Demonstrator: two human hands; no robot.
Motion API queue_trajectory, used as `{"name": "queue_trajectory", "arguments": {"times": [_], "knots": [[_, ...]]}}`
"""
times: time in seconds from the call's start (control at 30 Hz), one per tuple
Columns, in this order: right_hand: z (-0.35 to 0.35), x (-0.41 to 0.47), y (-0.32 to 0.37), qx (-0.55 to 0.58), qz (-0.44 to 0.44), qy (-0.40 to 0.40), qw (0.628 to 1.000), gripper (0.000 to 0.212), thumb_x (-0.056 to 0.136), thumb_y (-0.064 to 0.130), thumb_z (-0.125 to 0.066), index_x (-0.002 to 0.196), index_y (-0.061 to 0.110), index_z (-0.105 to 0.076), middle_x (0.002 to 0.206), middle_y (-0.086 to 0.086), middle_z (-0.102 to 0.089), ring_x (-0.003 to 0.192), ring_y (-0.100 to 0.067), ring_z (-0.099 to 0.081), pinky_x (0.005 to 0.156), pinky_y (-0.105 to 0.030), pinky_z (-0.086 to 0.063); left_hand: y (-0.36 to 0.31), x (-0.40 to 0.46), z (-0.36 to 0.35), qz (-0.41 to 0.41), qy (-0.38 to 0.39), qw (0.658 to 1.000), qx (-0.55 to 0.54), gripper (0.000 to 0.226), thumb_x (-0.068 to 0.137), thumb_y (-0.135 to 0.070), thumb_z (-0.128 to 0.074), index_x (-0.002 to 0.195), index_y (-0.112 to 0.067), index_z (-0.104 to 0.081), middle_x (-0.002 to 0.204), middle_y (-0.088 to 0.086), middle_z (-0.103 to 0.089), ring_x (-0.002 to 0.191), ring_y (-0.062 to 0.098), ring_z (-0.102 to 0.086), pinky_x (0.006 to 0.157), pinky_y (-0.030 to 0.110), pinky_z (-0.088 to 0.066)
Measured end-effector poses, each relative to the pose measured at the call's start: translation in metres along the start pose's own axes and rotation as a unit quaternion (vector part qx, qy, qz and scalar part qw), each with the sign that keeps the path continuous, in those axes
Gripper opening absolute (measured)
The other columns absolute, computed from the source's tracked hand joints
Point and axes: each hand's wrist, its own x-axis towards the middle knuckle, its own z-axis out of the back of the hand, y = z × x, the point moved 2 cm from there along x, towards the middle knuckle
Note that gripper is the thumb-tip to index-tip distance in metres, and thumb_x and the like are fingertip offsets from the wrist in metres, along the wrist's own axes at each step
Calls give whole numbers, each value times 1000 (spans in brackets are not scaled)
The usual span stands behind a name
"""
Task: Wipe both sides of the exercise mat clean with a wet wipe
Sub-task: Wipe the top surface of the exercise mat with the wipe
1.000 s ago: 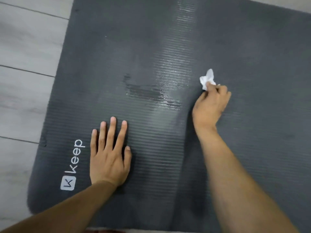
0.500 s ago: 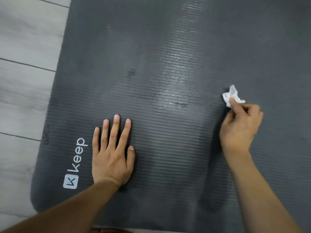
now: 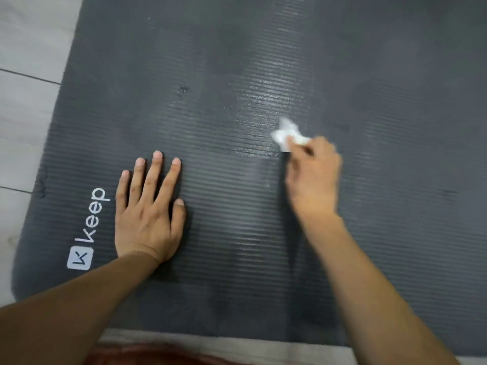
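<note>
Right hand pinches crumpled wet wipe against mat; wet sheen lies at 11 o'clock from it. Left hand lies flat at 9 o'clock, pinning mat.

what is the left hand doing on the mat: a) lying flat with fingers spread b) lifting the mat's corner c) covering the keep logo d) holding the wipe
a: the left hand lies flat, fingers straight, on the mat beside the logo, while the right hand holds the wipe.
</note>
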Motion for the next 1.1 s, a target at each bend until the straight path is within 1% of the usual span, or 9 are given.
{"name": "queue_trajectory", "arguments": {"times": [0.17, 0.27, 0.37, 0.5, 0.6, 0.7, 0.83, 1.0, 1.1], "knots": [[23, -19, -61, 16, -265, -38, 963, 33, 82, 9, -51, 108, 12, -71, 91, -16, -52, 86, -35, -51, 81, -36, -41, -2, -2, 1, 1, -17, 1000, -6, 67, 99, -36, -36, 163, -24, -26, 171, 6, -19, 158, 31, -16, 128, 51, -10], [-10, -13, 35, 85, -216, -35, 972, 21, 88, 14, -54, 103, 9, -68, 81, 10, -42, 89, 10, -46, 74, -1, -30, -1, -2, -1, -3, -26, 1000, -7, 65, 100, -36, -35, 163, -23, -26, 171, 6, -19, 158, 31, -16, 128, 51, -9], [-21, -24, 164, 100, 21, 43, 994, 24, 89, 20, -55, 109, 16, -69, 94, 0, -54, 93, -12, -48, 84, -28, -39, 3, -3, -4, -5, -34, 999, -10, 65, 100, -35, -36, 162, -21, -28, 171, 7, -21, 158, 31, -18, 128, 51, -11], [-12, -24, 151, 104, 88, 79, 987, 21, 86, 19, -57, 103, 20, -70, 94, -4, -54, 87, -24, -50, 77, -38, -37, 1, -2, -2, 3, -29, 999, -19, 65, 99, -34, -34, 162, -22, -29, 171, 6, -22, 158, 31, -18, 128, 51, -10], [11, -37, 52, 22, 28, 53, 998, 30, 80, 17, -51, 103, 18, -71, 88, -9, -54, 81, -32, -52, 71, -41, -39, 0, -2, 1, 9, -19, 1000, -23, 66, 98, -35, -33, 163, -26, -26, 171, 5, -21, 158, 30, -15, 128, 51, -9], [44, -57, -45, -35, -133, 17, 990, 30, 80, 10, -57, 105, 16, -72, 86, -16, -54, 77, -39, -54, 69, -43, -43, -1, -1, 0, 1, -17, 999, -33, 65, 99, -36, -32, 163, -26, -25, 171, 5, -20, 158, 30, -14, 128, 51, -8], [29, -60, -9, 8, -261, -3, 965, 26, 77, 5, -59, 99, 8, -73, 88, -19, -54, 81, -40, -53, 73, -46, -47, 1, -4, -2, -7, -31, 999, -37, 64, 99, -36, -31, 162, -25, -27, 170, 6, -22, 158, 31, -16, 129, 50, -7], [-3, -71, 170, 34, 5, 54, 998, 24, 84, 20, -59, 106, 19, -71, 97, -5, -57, 90, -25, -52, 78, -37, -44, 10, -10, 3, -28, -31, 992, -121, 68, 96, -36, -35, 161, -17, -29, 170, 13, -21, 156, 34, -19, 129, 48, -8], [4, -77, 176, 19, 120, 72, 990, 15, 84, 19, -60, 95, 20, -71, 95, -3, -58, 88, -24, -55, 74, -36, -42, 27, -48, 7, -58, -30, 993, -100, 66, 96, -34, -38, 159, -15, -32, 168, 16, -24, 154, 38, -24, 128, 49, -12]]}}
